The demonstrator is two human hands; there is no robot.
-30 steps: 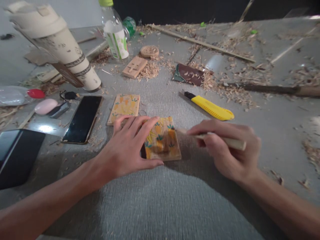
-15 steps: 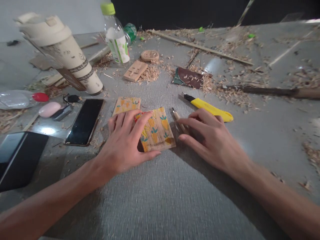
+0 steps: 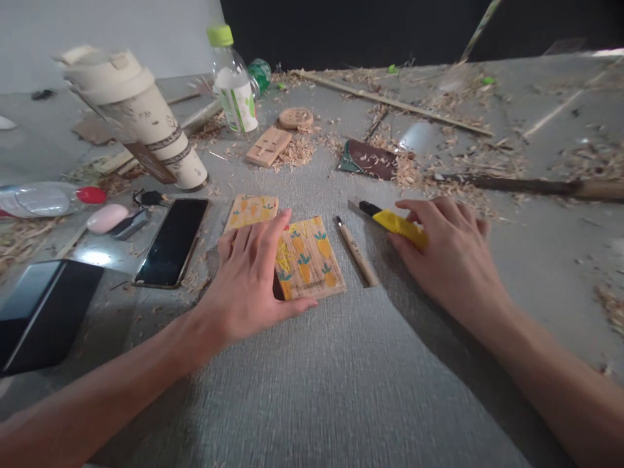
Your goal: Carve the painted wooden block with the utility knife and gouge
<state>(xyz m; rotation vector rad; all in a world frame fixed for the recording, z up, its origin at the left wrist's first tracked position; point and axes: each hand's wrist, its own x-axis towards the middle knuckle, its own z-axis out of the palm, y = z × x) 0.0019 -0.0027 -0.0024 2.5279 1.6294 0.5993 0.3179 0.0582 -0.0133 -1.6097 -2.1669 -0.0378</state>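
Note:
A square wooden block (image 3: 312, 260) painted with orange carrots and green tops lies on the grey mat. My left hand (image 3: 251, 279) is around its left side, thumb along the near edge, index finger raised. Behind that hand lies a second carrot-painted block (image 3: 252, 209), partly covered. To the right of the first block lies a carving tool (image 3: 357, 252) with a light wooden handle and metal tip. My right hand (image 3: 443, 253) closes thumb and fingers around a yellow utility knife (image 3: 397, 223), its blade pointing to the far left; the knife's rear end is hidden.
At left are a phone (image 3: 173, 242), a black case-like object (image 3: 49, 315), a leaning cream tumbler (image 3: 146, 123) and a red-capped bottle (image 3: 43, 198). Farther back stand a green-capped bottle (image 3: 233, 91), a carved wooden piece (image 3: 269, 145) and a brown leather piece (image 3: 370, 159) among wood shavings.
My right hand has left the carving tool, moved right and taken hold of the yellow utility knife. My left index finger has lifted off the block. The view has shifted slightly.

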